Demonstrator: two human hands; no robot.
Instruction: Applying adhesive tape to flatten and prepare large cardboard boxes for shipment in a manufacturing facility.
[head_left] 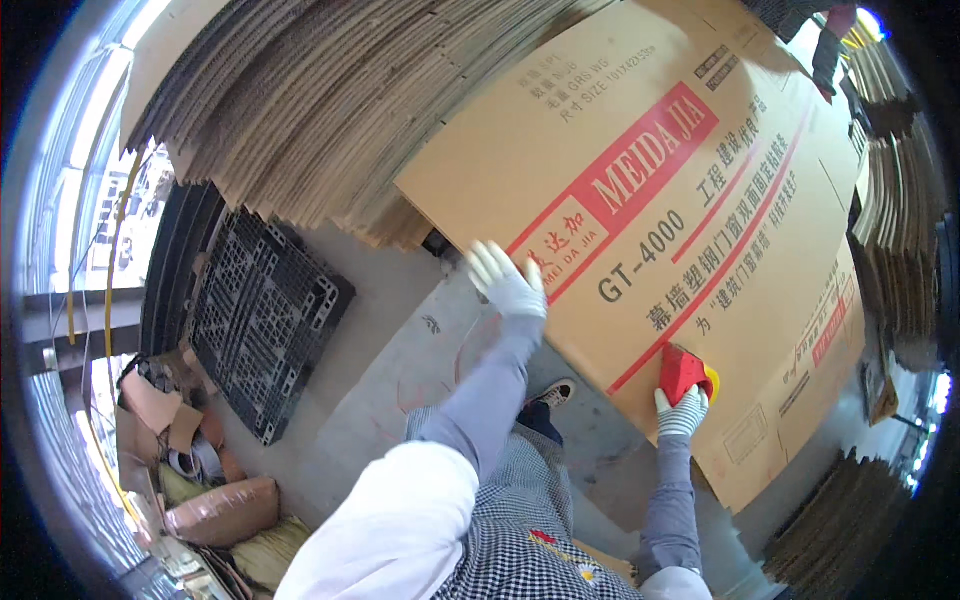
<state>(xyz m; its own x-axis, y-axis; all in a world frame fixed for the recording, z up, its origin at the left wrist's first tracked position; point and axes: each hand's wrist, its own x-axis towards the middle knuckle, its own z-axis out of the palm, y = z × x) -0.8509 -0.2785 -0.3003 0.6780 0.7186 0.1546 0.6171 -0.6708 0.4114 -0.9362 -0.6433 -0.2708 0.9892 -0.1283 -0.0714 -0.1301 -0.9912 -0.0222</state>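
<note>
A large printed cardboard sheet (500,185), brown with red bands and dark lettering, lies flat in front of me. My right hand (682,412), in a white glove, is closed around a red hand tool (683,374) with a rounded yellow part on its right side. That tool rests on or just above the cardboard near its front edge; which of the two I cannot tell. At the sheet's left edge is my left hand (507,280), also gloved, slightly blurred, its fingers apart and nothing in them. Whether it touches the cardboard is unclear.
Tall stacks of cardboard sheets (300,110) stand at far left, with more stacks (900,230) along the right. A black plastic pallet (262,320) is on the left, above a heap of scraps and bags (225,510). Another person's arm (828,60) shows at the far right.
</note>
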